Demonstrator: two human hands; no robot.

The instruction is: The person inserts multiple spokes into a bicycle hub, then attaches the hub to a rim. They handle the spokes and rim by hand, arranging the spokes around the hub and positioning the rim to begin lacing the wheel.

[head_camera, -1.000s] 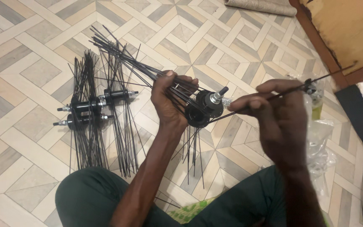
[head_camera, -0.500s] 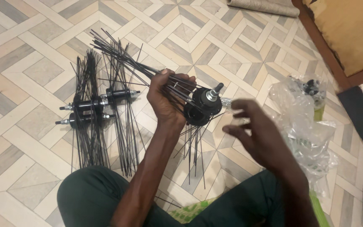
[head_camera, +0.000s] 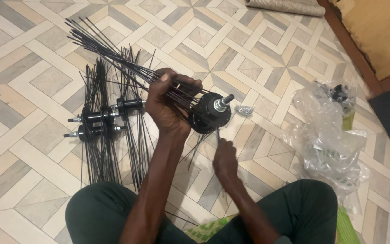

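My left hand (head_camera: 170, 106) grips a bundle of thin black spokes (head_camera: 109, 49) that fan out from a black wheel hub (head_camera: 209, 114), holding the hub off the tiled floor. A silver axle end sticks out of the hub to the right. Below the hub, my right hand (head_camera: 224, 160) reaches up with its fingertips pinched at a loose spoke hanging under the hub flange; the grip itself is small and partly hidden.
Two more black hubs with spokes (head_camera: 100, 124) lie on the floor to the left. A crumpled clear plastic bag (head_camera: 328, 140) sits at right, with a small dark part (head_camera: 341, 92) on it. A little packet of small metal bits (head_camera: 244, 110) lies near the axle.
My right hand has dropped from the right of the hub, where it held a spoke, down to below the hub. The left hand keeps its grip on the spokes.
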